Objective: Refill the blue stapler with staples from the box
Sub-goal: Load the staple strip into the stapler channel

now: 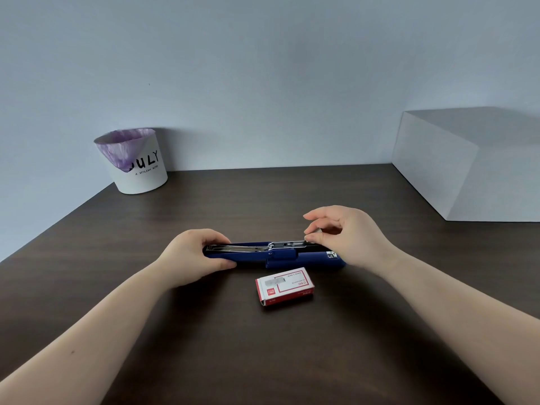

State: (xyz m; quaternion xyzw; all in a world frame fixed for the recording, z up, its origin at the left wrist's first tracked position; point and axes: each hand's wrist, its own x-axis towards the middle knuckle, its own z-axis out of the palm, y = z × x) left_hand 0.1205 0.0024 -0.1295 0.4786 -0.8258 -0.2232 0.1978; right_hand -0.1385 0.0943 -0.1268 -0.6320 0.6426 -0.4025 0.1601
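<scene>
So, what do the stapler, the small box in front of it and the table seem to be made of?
The stapler: dark blue body with a smooth, even colour, probably plastic or painted metal; its inner rail shines silver, so likely bare metal. The small box: thin printed cardboard, red and white, matte, with folded edges. The table: dark brown with fine grain lines, wood or a wood-look laminate; I cannot tell which.

- Stapler [280, 256]: left end hidden under left hand [191, 254]; right end behind right hand [349, 235].
- Pinch contents at right fingertips [310, 237]: indeterminable.
- Box [285, 286] print: illegible.
</scene>
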